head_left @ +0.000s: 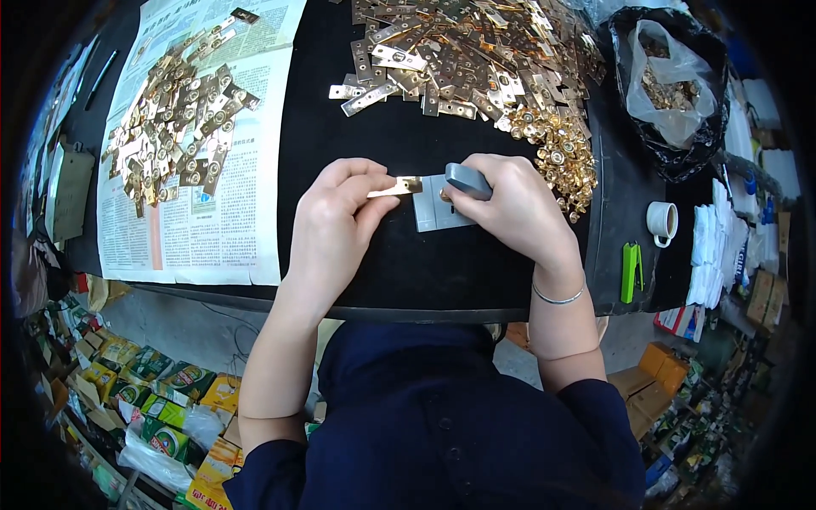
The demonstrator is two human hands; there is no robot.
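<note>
Between the thumb and fingers of my left hand [331, 212] is a small gold metal strip [410, 184], its free end at the left edge of a flat grey plate [427, 214]. My right hand [518, 204] is closed around a grey block-shaped piece [467, 179] over the plate's right part. Whether that piece is joined to the plate I cannot tell. A small gold bit shows near the right fingertips. Beyond my hands lies a big heap of gold strips with holes [459, 64], and small round gold caps [563, 161] are piled at its right.
On the left, a newspaper [255, 170] carries a heap of gold strips with round pieces on them [183, 127]. To the right are a black bag with a clear liner [671, 85], a white cup [661, 223] and a green tool [631, 272]. Cartons [183, 378] stand below the table.
</note>
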